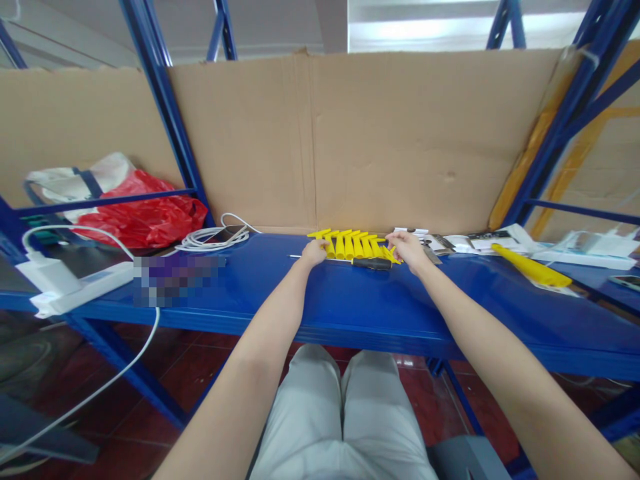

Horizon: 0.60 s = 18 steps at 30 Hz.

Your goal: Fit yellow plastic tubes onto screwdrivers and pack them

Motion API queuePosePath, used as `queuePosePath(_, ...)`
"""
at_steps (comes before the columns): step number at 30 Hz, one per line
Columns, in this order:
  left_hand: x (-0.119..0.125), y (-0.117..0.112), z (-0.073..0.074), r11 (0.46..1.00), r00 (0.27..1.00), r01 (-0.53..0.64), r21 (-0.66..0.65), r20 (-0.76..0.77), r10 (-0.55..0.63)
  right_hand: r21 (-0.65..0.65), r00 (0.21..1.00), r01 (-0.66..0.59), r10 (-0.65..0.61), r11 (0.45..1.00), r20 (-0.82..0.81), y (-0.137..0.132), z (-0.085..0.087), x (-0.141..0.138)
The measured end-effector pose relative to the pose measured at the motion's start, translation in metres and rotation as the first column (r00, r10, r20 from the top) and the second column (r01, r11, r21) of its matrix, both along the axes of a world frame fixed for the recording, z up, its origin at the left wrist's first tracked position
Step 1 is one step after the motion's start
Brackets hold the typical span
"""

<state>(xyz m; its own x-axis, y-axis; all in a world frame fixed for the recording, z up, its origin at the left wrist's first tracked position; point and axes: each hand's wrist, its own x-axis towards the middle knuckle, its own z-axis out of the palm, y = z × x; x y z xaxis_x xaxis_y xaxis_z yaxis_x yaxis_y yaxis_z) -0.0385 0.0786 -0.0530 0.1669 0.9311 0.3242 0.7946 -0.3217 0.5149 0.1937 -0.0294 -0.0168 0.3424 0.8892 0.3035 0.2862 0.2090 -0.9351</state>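
Observation:
A row of several yellow plastic pieces [353,247] stands side by side on the blue shelf top, each with a tapered body and a thin flared top. My left hand [315,253] is closed at the left end of the row, its fingertips pressed on the leftmost piece. At the other end, my right hand [409,251] has its thumb and fingers curled around a tilted yellow piece [389,255], partly hidden by them. Just in front of the row lies a screwdriver [371,264] with a black handle, its thin shaft pointing left beneath my left hand.
White cable [210,239], a red plastic bag [145,210] and a white power strip [85,290] are on the left. To the right lie paper packets [480,241], a long yellow piece [533,265] and another power strip [583,257]. Cardboard [400,140] walls the back.

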Motion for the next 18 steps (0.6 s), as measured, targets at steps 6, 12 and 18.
queuePosePath(6,0.0,-0.006,0.005,1.0,0.998,-0.026,-0.008,-0.057,0.026,0.011,1.0,-0.005,0.005,1.0,0.014,0.0,-0.001,0.001)
queuePosePath(12,0.0,-0.011,0.007,0.999,0.999,-0.038,0.019,-0.034,0.039,0.016,0.999,-0.008,0.007,1.0,0.032,0.0,-0.003,0.001)
queuePosePath(18,0.001,-0.015,0.009,0.998,0.997,-0.065,0.018,0.053,0.063,0.017,0.999,-0.017,0.016,1.0,0.04,0.0,-0.003,0.001)
